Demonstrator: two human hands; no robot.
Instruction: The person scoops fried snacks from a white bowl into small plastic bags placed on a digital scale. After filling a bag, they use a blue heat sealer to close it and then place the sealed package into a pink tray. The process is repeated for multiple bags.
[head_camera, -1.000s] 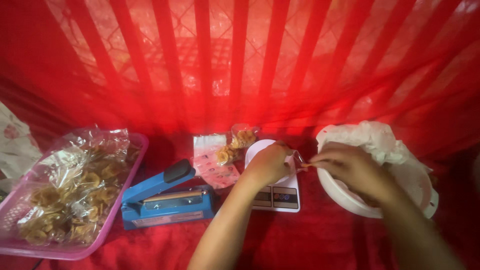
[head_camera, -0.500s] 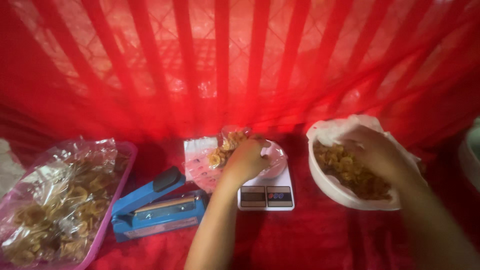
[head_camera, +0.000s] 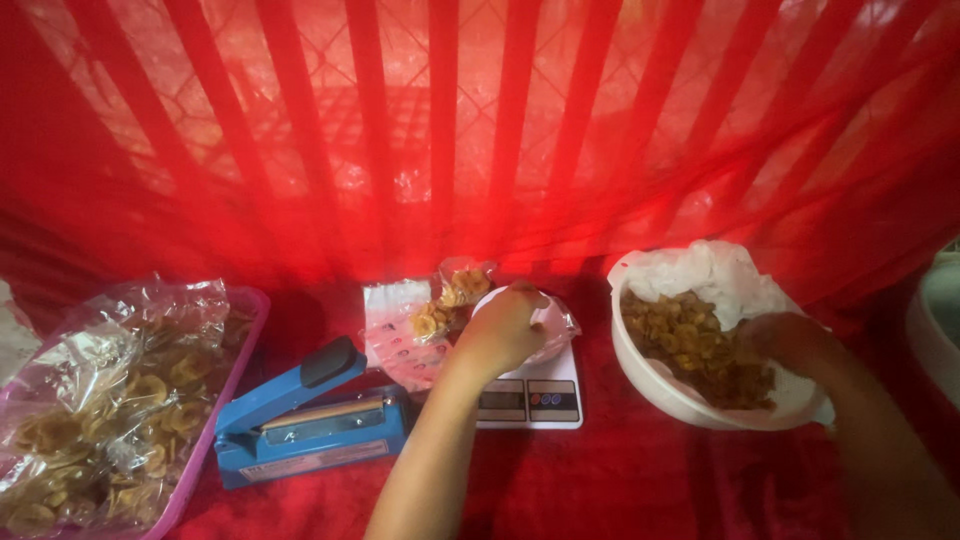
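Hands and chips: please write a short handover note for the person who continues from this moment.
Left hand: rests on a clear bag on the white scale.
Right hand: inside the white bowl, on the chips.
Blue sealer lies left of the scale; the pink tray at far left holds packed bags.
Done: several bags packed. Left: chips remain in the bowl.

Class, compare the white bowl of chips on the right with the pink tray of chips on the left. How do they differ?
The bowl is round, white and deep; the tray is pink, shallow and straight-edged. The bowl's chips lie loose; the tray's are sealed in clear bags. The right hand reaches into the bowl; no hand touches the tray. Both rest on red cloth.
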